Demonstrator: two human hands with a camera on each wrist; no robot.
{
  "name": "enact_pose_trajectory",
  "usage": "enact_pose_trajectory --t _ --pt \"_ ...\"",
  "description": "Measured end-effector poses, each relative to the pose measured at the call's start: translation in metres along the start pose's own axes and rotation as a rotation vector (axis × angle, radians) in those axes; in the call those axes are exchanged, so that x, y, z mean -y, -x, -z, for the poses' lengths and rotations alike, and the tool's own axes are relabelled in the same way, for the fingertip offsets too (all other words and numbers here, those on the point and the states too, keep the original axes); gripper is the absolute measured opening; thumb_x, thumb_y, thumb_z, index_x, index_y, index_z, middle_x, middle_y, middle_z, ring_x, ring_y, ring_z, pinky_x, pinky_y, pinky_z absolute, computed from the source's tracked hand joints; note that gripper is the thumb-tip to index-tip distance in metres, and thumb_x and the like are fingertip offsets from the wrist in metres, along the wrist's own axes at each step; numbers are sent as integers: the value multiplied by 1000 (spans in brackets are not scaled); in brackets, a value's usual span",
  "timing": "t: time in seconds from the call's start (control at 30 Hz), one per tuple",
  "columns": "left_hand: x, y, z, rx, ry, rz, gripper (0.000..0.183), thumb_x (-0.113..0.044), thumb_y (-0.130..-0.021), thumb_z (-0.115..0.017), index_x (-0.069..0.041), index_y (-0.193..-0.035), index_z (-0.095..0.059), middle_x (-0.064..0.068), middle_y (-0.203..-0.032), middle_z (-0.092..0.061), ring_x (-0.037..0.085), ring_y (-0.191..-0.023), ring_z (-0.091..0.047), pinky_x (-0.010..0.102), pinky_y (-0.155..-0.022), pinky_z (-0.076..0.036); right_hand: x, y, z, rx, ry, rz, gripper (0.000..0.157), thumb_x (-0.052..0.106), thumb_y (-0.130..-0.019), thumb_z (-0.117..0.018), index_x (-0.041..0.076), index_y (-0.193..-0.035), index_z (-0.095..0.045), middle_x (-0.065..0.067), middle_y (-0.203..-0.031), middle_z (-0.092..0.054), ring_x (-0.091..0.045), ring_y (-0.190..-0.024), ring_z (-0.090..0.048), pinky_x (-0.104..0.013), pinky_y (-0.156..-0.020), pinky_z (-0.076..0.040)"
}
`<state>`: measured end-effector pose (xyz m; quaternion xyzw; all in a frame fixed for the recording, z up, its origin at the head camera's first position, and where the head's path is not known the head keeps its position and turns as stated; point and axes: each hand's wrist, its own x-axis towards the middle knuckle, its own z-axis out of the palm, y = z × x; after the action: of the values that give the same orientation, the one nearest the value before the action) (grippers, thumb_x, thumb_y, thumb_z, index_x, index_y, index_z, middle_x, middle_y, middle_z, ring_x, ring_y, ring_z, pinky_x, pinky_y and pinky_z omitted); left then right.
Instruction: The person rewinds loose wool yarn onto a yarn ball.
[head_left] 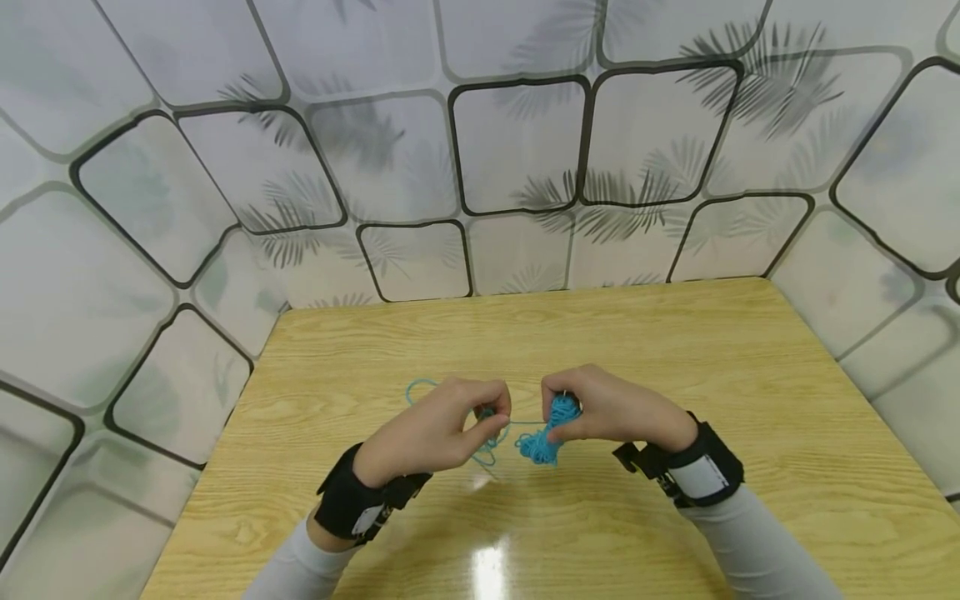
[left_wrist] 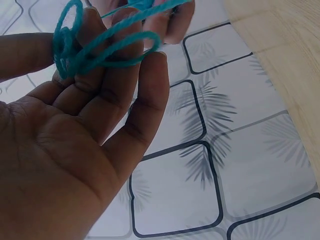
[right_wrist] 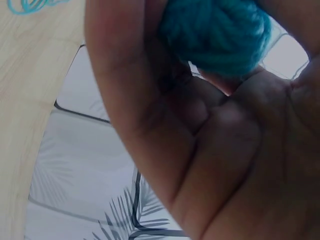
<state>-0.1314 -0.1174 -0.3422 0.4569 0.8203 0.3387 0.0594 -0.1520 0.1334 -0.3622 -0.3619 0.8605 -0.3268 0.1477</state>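
My right hand grips a blue yarn bundle, pinched in at its middle with looped strands spreading below the thumb. In the right wrist view, the bundle's rounded, wound end sits within the curled fingers. To its left, my left hand pinches several loose yarn loops between thumb and fingertips. A single strand runs taut between the two hands. Further loose yarn curls out behind the left hand, and some trails beneath it.
Both hands are over a light wood-grain table. A pale wall covering with dark outlines and leaf prints rises behind it and along both sides. Each wrist wears a black strap.
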Motion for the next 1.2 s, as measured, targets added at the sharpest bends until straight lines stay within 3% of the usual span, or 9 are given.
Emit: enact_pose_trajectory --t 0.3,0.6,0.77,1.03,1.2 --pt "-7 2 -2 -2 -1 -14 15 -6 -97 -59 -15 -85 -57 -2 -75 -60 5 -74 -58 30 -77 -56 -11 -3 -1 -59 -11 -86 18 16 -82 -79 15 -86 -61 2 -67 -51 -8 -52 -44 -24 -50 -40" --pt "-13 3 -2 -6 -13 -29 16 -9 -99 -58 -16 -85 -55 -5 -72 -55 6 -69 -53 30 -70 -54 -19 -5 1 -166 -43 -140 16 17 -86 -76 13 -88 -60 -1 -66 -62 -13 -52 -56 -29 -50 -47" --pt "-13 3 -2 -15 -4 -41 17 -9 -99 -58 -15 -84 -55 -4 -71 -54 7 -68 -52 34 -67 -54 -23 -5 2 -233 -149 -174 14 17 -89 -73 11 -92 -61 -6 -71 -67 -20 -57 -65 -33 -53 -54" --pt "-11 4 -3 -12 8 -22 17 -8 -99 -57 -16 -84 -56 -4 -72 -56 6 -68 -54 29 -70 -53 -27 -7 4 -326 -304 -192 18 17 -90 -71 4 -97 -60 -20 -79 -70 -26 -63 -71 -36 -58 -61" --pt "-8 3 -8 29 6 -32 16 -8 -99 -58 -16 -85 -57 -4 -72 -57 6 -66 -52 25 -67 -51 -26 -8 8 -405 -430 -144 23 17 -92 -69 0 -101 -59 -21 -86 -69 -27 -70 -72 -34 -64 -63"
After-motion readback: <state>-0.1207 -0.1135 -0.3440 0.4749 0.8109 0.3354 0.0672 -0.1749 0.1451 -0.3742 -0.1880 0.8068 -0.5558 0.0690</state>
